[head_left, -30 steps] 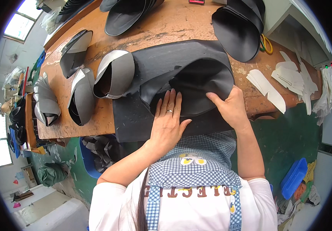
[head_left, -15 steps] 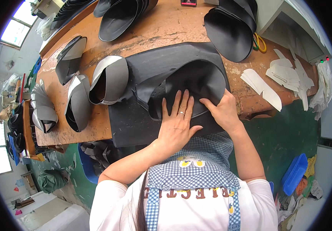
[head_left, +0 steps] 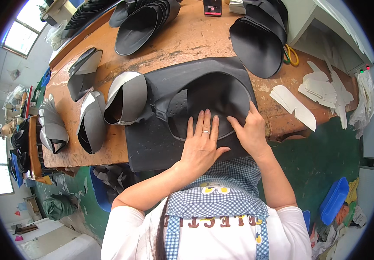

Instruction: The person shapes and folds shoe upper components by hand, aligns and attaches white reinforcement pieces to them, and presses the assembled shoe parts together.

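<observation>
A black, leather-like shoe upper (head_left: 215, 93) lies opened out, its inner side facing up. Small perforations and a folded tab show at its left end. Under it is a black mat (head_left: 148, 147) at the table's near edge. My left hand (head_left: 200, 143) lies flat on the upper's lower middle, fingers stretched and a ring on one. At the upper's right rim, my right hand (head_left: 252, 132) pinches the edge, thumb on the inside and fingers around the outside. Just left of the mat stand grey-and-black curved uppers (head_left: 128, 97).
Stacked black uppers (head_left: 256, 45) stand at the back right, beside yellow-handled scissors (head_left: 294, 56). More stacked uppers (head_left: 137, 28) are at the back left. White cut pieces (head_left: 293, 106) lie on the right of the wooden table (head_left: 187, 41). A blue bin (head_left: 102, 193) sits below the table.
The upper lies flatter and more spread now; its far rim was folded inward before. Both hands keep nearly the same places on it. The whole view has shifted slightly.
</observation>
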Motion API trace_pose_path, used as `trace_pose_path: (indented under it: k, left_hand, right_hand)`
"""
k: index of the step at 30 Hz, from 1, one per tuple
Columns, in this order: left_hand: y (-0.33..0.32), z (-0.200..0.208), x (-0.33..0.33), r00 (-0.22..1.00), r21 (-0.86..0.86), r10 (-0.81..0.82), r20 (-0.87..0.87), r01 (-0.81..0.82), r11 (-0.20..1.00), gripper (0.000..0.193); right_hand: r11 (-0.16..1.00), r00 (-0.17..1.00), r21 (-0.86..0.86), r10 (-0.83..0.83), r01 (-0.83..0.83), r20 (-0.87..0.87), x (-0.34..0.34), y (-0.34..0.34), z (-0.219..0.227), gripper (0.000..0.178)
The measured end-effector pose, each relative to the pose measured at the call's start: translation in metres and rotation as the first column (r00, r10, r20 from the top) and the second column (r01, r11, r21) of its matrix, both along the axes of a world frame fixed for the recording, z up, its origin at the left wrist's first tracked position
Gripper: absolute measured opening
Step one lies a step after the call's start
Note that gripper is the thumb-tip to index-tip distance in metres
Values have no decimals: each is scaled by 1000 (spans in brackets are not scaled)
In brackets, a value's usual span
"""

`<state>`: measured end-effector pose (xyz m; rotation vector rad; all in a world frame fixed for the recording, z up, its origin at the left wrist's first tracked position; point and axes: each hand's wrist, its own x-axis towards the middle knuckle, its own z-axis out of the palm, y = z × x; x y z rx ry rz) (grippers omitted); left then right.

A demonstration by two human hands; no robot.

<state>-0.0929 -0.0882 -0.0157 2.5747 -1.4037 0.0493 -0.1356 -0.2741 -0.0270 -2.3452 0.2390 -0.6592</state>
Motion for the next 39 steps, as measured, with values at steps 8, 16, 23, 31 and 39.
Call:
trace_pose_path:
  k: [8,16,23,31,39]
  left_hand:
    - [-10,2,16,990,-300,136,-41,-142,943,41]
    - [35,44,71,774,-503,303,-556,-604,618,17]
    - [39,47,61,819,-432,252,-516,-503,748,16]
    - [39,23,45,921,-324,-91,-379,-41,945,49]
    - [35,-7,21,993,12,-1,-114,3,1000,111]
  right_hand:
    - [679,932,720,338,-142,-134,-5,11,26,36]
    - [856,868,367,455,-364,-201,-6,21,34,38]
    - [880,936,-328,294,-344,-193,-11,56,12,49]
    - [945,941,48,327,-324,-84,-13,33,1,49]
    - [628,938,774,213,82,-273,-7,14,25,32]
